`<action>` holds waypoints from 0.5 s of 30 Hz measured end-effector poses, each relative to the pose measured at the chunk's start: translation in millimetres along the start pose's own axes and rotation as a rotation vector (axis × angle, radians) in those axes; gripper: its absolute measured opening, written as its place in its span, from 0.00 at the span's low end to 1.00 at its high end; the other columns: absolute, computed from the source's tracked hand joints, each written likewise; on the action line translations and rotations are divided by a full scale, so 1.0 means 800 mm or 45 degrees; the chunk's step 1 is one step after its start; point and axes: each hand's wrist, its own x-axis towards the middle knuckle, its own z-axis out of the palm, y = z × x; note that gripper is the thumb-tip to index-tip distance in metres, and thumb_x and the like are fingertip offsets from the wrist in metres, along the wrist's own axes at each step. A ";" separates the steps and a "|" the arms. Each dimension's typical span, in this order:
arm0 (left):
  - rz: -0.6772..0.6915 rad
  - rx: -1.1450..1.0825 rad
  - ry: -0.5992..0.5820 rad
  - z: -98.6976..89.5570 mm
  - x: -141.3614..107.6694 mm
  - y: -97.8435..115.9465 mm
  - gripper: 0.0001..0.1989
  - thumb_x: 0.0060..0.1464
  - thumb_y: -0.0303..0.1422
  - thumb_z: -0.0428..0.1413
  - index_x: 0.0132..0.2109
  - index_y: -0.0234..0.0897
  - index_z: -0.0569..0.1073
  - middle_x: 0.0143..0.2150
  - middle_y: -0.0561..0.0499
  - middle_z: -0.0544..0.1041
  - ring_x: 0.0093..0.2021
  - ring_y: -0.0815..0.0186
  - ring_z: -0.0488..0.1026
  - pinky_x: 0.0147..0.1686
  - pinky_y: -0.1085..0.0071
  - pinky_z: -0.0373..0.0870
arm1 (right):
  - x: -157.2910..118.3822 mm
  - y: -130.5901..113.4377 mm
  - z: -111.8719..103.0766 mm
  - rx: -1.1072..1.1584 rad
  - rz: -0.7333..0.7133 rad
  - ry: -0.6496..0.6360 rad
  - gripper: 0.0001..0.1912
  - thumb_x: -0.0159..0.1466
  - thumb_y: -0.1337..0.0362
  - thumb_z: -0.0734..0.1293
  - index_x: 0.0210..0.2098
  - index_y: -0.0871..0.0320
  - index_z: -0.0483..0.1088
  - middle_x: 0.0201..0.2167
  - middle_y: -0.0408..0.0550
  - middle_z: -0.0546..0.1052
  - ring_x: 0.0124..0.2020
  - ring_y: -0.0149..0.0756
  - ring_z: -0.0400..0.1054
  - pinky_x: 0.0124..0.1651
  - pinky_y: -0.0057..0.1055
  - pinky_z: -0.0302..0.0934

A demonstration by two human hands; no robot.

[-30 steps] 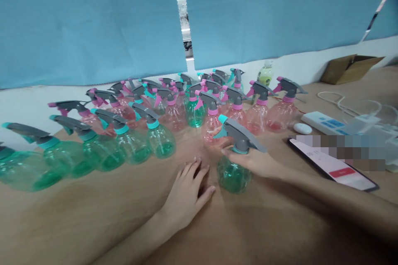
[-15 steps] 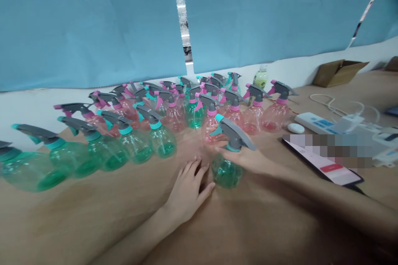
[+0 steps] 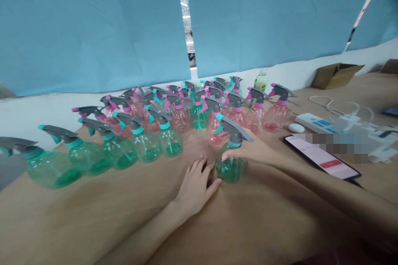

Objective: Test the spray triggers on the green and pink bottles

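Observation:
A green transparent spray bottle (image 3: 231, 168), with a grey head and turquoise trigger and collar, stands upright near the middle of the table. My right hand (image 3: 248, 151) grips it around the upper body, thumb on the near side and the other fingers partly hidden behind it. Flat on the table to its left lies my left hand (image 3: 194, 186), fingers stretched out and holding nothing. Its thumb tip is close to the bottle's base; whether they touch I cannot tell. Just behind the held bottle is a pink spray bottle (image 3: 215, 123).
A front row of green spray bottles (image 3: 120, 153) runs to the left, with several pink ones (image 3: 276, 116) and others behind. On the right are a phone (image 3: 320, 157), a white rounded object (image 3: 296, 128), a power strip (image 3: 314, 122), cables and a cardboard box (image 3: 337, 75).
The view has turned slightly left, so most things sit further right. My right thumb now shows lower on the bottle's near side. Left hand stays flat beside it.

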 end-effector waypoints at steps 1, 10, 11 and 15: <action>-0.003 0.003 0.004 0.001 -0.001 -0.001 0.20 0.59 0.42 0.47 0.55 0.37 0.62 0.58 0.42 0.61 0.58 0.53 0.56 0.53 0.54 0.55 | -0.002 0.000 -0.002 -0.034 -0.032 0.005 0.41 0.47 0.58 0.72 0.57 0.48 0.53 0.39 0.44 0.73 0.37 0.38 0.69 0.40 0.40 0.65; 0.005 -0.003 0.031 0.003 -0.007 -0.005 0.20 0.59 0.41 0.47 0.54 0.33 0.63 0.57 0.40 0.62 0.58 0.53 0.56 0.53 0.55 0.55 | -0.037 -0.008 -0.019 -0.378 0.081 0.028 0.31 0.46 0.51 0.71 0.47 0.55 0.63 0.37 0.48 0.71 0.36 0.42 0.67 0.37 0.41 0.62; 0.005 -0.010 0.031 0.002 -0.009 -0.007 0.20 0.59 0.41 0.48 0.54 0.33 0.63 0.57 0.40 0.62 0.58 0.53 0.56 0.53 0.55 0.56 | -0.038 -0.009 -0.019 -0.409 0.091 0.036 0.30 0.47 0.50 0.70 0.45 0.56 0.64 0.34 0.48 0.71 0.33 0.41 0.66 0.35 0.40 0.62; 0.022 -0.063 0.047 -0.003 -0.021 -0.020 0.18 0.59 0.39 0.48 0.54 0.35 0.63 0.57 0.43 0.62 0.58 0.55 0.57 0.53 0.57 0.57 | -0.027 -0.016 -0.015 -0.489 0.096 0.003 0.25 0.50 0.48 0.68 0.43 0.56 0.65 0.32 0.46 0.71 0.32 0.38 0.65 0.32 0.36 0.60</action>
